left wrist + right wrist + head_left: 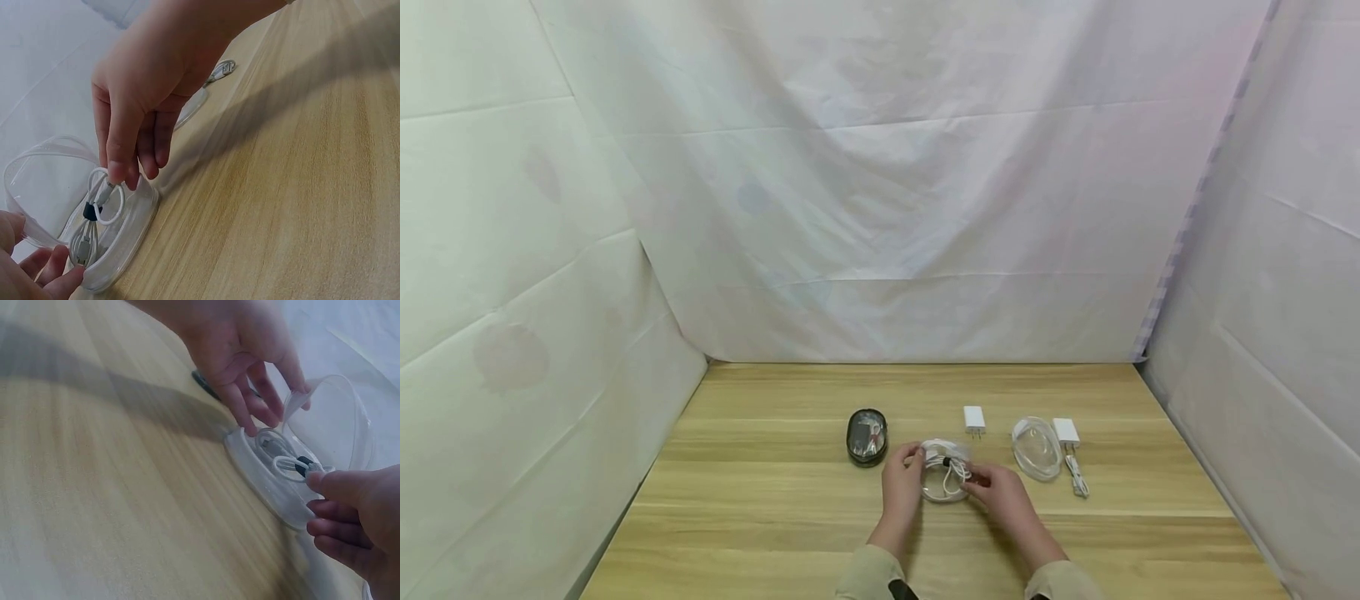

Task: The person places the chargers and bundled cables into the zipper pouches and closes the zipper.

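Note:
A clear, round-ended zip case (942, 498) lies on the table with its lid (364, 428) raised. My left hand (901, 483) pinches the lid between thumb and finger, while other fingers touch the case's near rim. Inside, partly over the edge, is a coiled white charging cable (83, 244) bound by a black strap (92, 211). My right hand (1006, 496) pinches the looped end of this cable between thumb and fingers. The cable's connector (82, 251) shows close to the left fingertips in the left wrist view.
A black oval case (867, 437) with a see-through top sits left of the hands. Behind stands a white plug adapter (973, 417). To the right lie another clear case (1037, 450), a second adapter (1065, 431) and a bundled white cable (1077, 477). White curtains (895, 192) surround the wooden table.

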Tool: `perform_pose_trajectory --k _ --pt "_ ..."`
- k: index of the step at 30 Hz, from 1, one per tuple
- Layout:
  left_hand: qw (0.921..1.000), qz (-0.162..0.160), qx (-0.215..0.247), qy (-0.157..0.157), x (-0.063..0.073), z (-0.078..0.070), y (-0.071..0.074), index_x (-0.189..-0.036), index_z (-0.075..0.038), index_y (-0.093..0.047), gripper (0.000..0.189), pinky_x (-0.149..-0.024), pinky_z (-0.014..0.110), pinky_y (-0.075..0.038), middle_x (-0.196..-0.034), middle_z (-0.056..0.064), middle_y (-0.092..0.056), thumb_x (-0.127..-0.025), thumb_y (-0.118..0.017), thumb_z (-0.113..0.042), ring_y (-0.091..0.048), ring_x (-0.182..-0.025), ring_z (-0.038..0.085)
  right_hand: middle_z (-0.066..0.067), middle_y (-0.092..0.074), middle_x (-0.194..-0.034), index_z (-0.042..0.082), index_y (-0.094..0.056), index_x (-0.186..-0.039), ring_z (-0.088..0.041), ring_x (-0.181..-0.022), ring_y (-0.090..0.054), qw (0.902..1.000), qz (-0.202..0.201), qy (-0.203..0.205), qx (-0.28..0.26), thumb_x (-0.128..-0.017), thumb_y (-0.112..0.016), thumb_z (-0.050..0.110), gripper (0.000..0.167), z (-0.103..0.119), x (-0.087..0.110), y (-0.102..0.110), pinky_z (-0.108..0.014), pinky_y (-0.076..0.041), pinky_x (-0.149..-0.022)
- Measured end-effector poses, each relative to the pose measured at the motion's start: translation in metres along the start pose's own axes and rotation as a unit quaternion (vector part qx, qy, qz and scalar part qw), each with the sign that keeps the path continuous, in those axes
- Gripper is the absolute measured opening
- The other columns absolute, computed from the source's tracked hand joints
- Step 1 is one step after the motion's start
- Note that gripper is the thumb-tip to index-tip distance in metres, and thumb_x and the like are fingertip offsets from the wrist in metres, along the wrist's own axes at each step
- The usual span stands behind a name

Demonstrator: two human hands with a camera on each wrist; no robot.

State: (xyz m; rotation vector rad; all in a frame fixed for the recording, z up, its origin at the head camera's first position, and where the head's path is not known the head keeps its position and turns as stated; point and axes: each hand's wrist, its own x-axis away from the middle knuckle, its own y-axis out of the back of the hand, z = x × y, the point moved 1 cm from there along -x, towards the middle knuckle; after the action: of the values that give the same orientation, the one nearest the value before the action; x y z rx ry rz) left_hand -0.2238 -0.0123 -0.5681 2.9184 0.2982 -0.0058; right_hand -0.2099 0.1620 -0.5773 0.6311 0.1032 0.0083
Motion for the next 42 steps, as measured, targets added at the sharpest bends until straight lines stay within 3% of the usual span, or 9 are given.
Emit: perform_pose_trajectory --k 7,13,16,20,23,32,37,42 --pt "1.0 -0.002 -0.004 0.0 0.0 -0.001 0.001 -0.105 -0.002 -0.071 0.016 -0.072 0.028 -0.054 -0.101 0.008 -0.068 -0.095 -0.061 -0.011 -0.062 -0.082 0.013 -0.005 -0.072 -0.081 0.0 -0.076 -0.095 -0.018 -0.074 -0.065 0.9986 -0.009 0.012 0.05 -0.073 -0.082 0.005 0.024 0.0 -0.003 -0.004 -0.036 -0.055 -0.069" --pt "0.9999 0.002 -0.001 0.012 0.0 0.0 0.0 -0.106 -0.003 -0.07 0.017 -0.07 0.026 -0.054 -0.101 0.007 -0.068 -0.095 -0.06 -0.01 -0.062 -0.081 0.012 -0.011 -0.073 -0.086 0.0 -0.076 -0.092 -0.026 -0.08 -0.067 0.9975 0.008 0.01 0.07 -0.072 -0.081 0.003 0.02 0.003 -0.006 -0.004 -0.043 -0.055 -0.075" --pt "0.9999 0.003 0.002 0.011 0.0 0.0 0.0 -0.106 -0.002 -0.07 0.017 -0.068 0.025 -0.053 -0.102 0.007 -0.068 -0.095 -0.059 -0.009 -0.062 -0.081 0.012 -0.01 -0.069 -0.083 -0.002 -0.075 -0.094 -0.022 -0.076 -0.062 0.9972 0.027 0.007 0.069 -0.075 -0.079 0.002 0.019 0.004 -0.005 -0.004 -0.04 -0.054 -0.071" --pt "0.9999 0.002 0.007 0.01 0.001 0.0 0.0 -0.107 -0.001 -0.07 0.018 -0.068 0.026 -0.053 -0.102 0.007 -0.067 -0.095 -0.059 -0.009 -0.062 -0.08 0.012 -0.002 -0.056 -0.076 0.001 -0.075 -0.088 -0.015 -0.07 -0.052 0.994 0.046 0.031 0.094 -0.082 -0.072 0.003 0.006 0.006 -0.004 -0.004 -0.036 -0.048 -0.064" --pt "1.0 -0.002 0.006 0.007 0.001 0.0 0.0 -0.108 -0.001 -0.069 0.018 -0.069 0.027 -0.053 -0.102 0.008 -0.067 -0.095 -0.059 -0.009 -0.061 -0.08 0.012 0.0 -0.051 -0.075 0.003 -0.073 -0.084 -0.015 -0.07 -0.049 0.9913 0.046 0.049 0.113 -0.086 -0.067 0.003 0.006 0.006 -0.004 -0.004 -0.038 -0.046 -0.064" --pt "0.9999 -0.014 -0.003 -0.008 0.001 -0.001 0.0 -0.105 -0.001 -0.07 0.016 -0.077 0.035 -0.054 -0.102 0.009 -0.068 -0.094 -0.061 -0.008 -0.063 -0.089 0.019 -0.008 -0.071 -0.088 0.002 -0.077 -0.091 -0.027 -0.086 -0.065 0.9975 0.016 -0.025 0.065 -0.084 -0.07 0.004 0.009 0.008 -0.006 0.0 -0.046 -0.052 -0.078" --pt "0.9999 -0.002 0.016 0.005 0.001 0.0 0.0 -0.107 0.001 -0.068 0.017 -0.073 0.029 -0.055 -0.102 0.01 -0.067 -0.095 -0.058 -0.007 -0.066 -0.086 0.02 -0.007 -0.071 -0.081 0.001 -0.075 -0.085 -0.022 -0.079 -0.065 0.9983 -0.009 -0.034 0.047 -0.079 -0.074 0.002 0.006 0.004 -0.011 -0.001 -0.039 -0.054 -0.072" --pt "0.9999 0.005 0.01 0.009 -0.001 0.0 -0.001 -0.108 0.0 -0.068 0.018 -0.075 0.03 -0.055 -0.103 0.01 -0.067 -0.096 -0.058 -0.008 -0.068 -0.084 0.022 -0.007 -0.071 -0.079 0.0 -0.075 -0.078 -0.02 -0.076 -0.064 0.9982 -0.007 -0.034 0.048 -0.077 -0.074 0.003 0.003 0.003 -0.014 0.001 -0.038 -0.053 -0.07"
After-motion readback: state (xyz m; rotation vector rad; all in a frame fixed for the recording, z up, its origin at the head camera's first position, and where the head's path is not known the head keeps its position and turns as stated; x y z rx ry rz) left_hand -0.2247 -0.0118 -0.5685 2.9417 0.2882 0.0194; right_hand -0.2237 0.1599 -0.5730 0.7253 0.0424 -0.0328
